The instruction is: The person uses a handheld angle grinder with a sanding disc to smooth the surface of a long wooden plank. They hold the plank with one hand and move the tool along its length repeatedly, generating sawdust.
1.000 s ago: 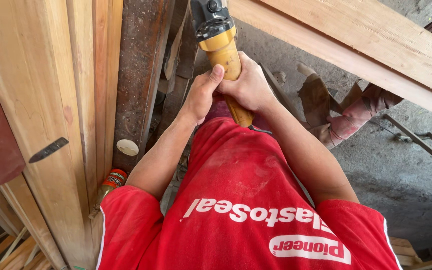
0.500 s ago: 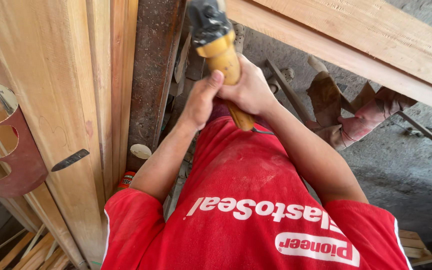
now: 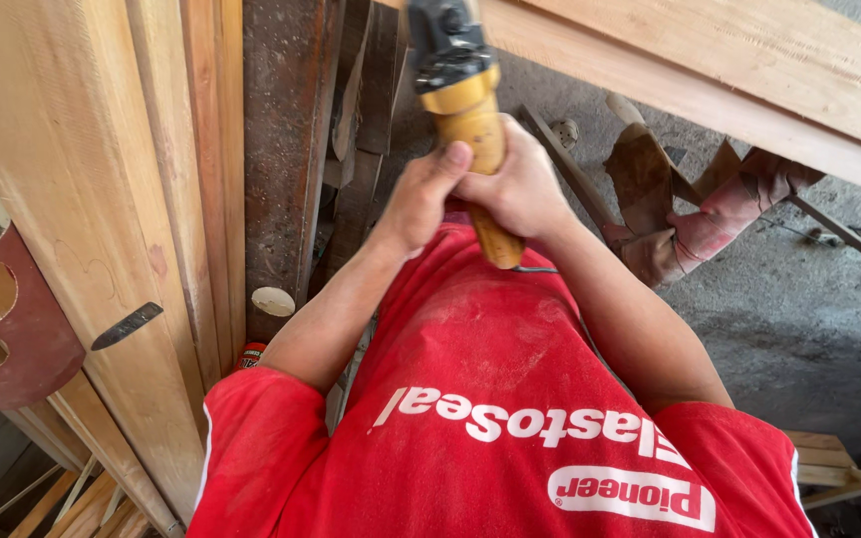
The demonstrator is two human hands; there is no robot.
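Here, the yellow power tool (image 3: 470,130) sits clamped in both your hands, its long axis running straight away from your chest, up toward the planks. Its dark head (image 3: 440,40) lies beyond the grip, at the far end; the tail of the handle pokes out below the grip, toward your red shirt (image 3: 490,379). Your left hand (image 3: 421,194) wraps the body from the left, thumb up along it, and your right hand (image 3: 520,184) closes round the handle from the right, both about equally near. Left of the grip stand upright wooden planks (image 3: 72,199) and a rusty steel bar (image 3: 281,149); a pale plank (image 3: 749,70) crosses to the right of the head.
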